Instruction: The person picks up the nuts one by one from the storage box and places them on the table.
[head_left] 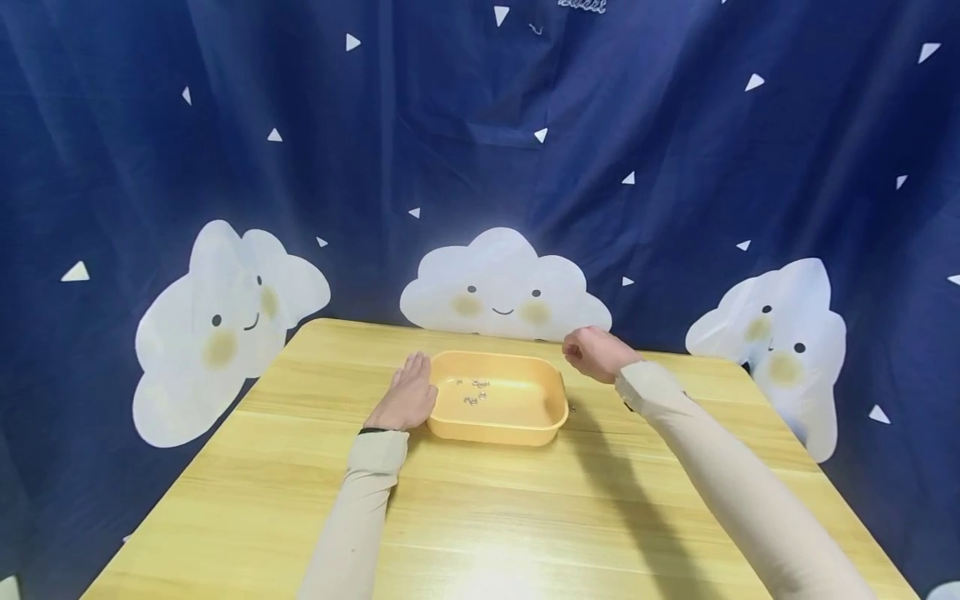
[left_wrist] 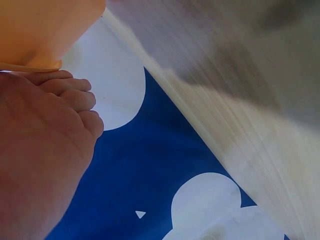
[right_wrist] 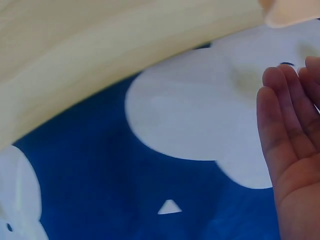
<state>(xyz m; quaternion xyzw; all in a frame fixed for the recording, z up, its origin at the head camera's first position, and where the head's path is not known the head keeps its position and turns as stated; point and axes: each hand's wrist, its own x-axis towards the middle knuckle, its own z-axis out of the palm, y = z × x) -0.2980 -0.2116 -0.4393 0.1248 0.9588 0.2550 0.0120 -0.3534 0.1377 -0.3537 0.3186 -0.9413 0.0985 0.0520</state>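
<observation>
A yellow rectangular basin stands on the table, with several tiny shiny metal-looking pieces scattered on its floor, mostly left of centre. My left hand rests against the basin's left end, its fingers fairly straight along the outside of the rim. In the left wrist view those fingers lie right at the basin's edge. Raised beside the far right corner of the basin is my right hand, fingers bent and thumb close to them. I cannot tell whether anything small is between its fingertips.
One more tiny shiny piece lies on the wooden table just right of the basin. Behind the table's far edge hangs a dark blue curtain printed with clouds and triangles. The right arm's shadow falls across the table.
</observation>
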